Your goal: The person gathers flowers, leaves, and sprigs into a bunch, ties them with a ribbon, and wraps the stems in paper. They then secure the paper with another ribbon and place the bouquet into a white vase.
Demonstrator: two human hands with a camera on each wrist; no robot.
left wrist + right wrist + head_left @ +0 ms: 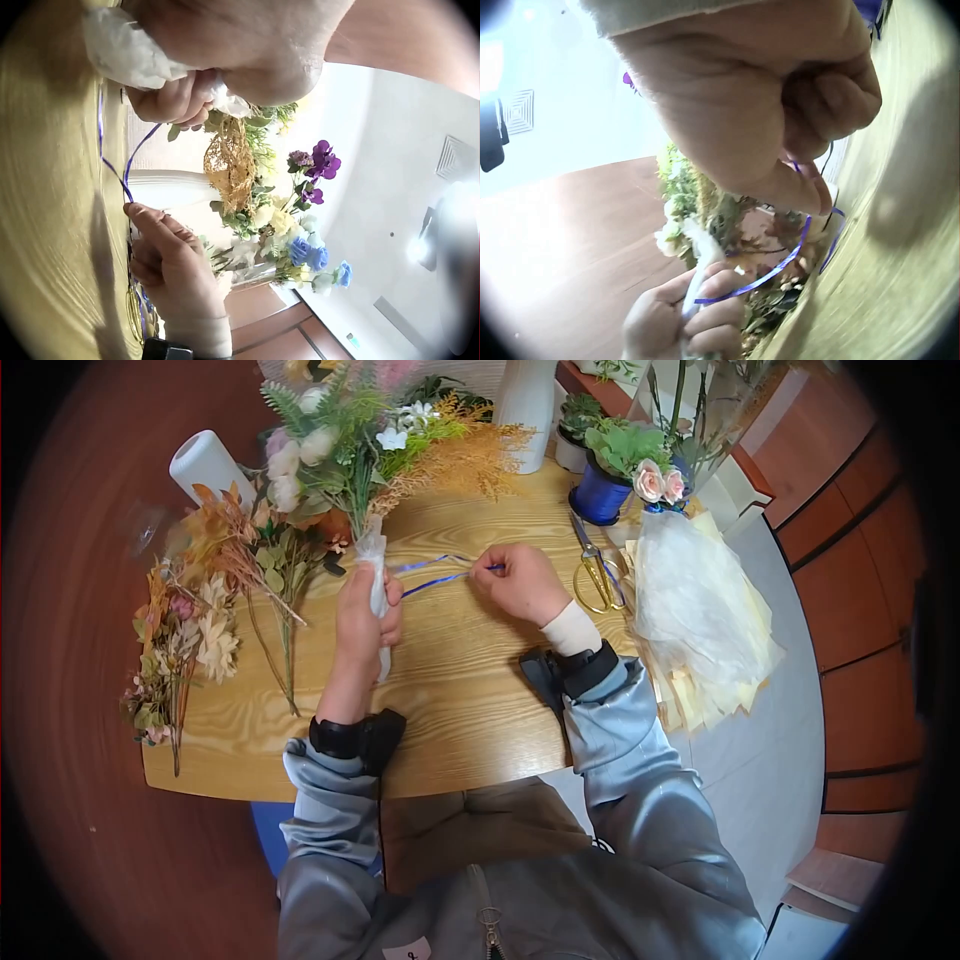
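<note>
Blue ribbon (436, 582) inside right grip (523, 583)

Flowers (215, 632) left on table (460, 710), bouquet (350, 465) beside, scissors (592, 565) right, sheets (695, 595) rightmost, potted plant (600, 492) behind scissors

Bright, hazy wrist views — ceiling-light glare, soft shadows; the head view's edges curve into black.

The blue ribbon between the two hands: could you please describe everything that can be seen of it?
The ribbon is narrow, blue to purple and shiny, smooth like plastic. Two strands span the gap over the wooden table, spread apart midway and converge at the right hand, whose thumb and fingertips pinch them. Their other ends reach the left hand, which grips the bouquet's white wrap. That hand hides whether the ribbon circles the wrap.
</note>
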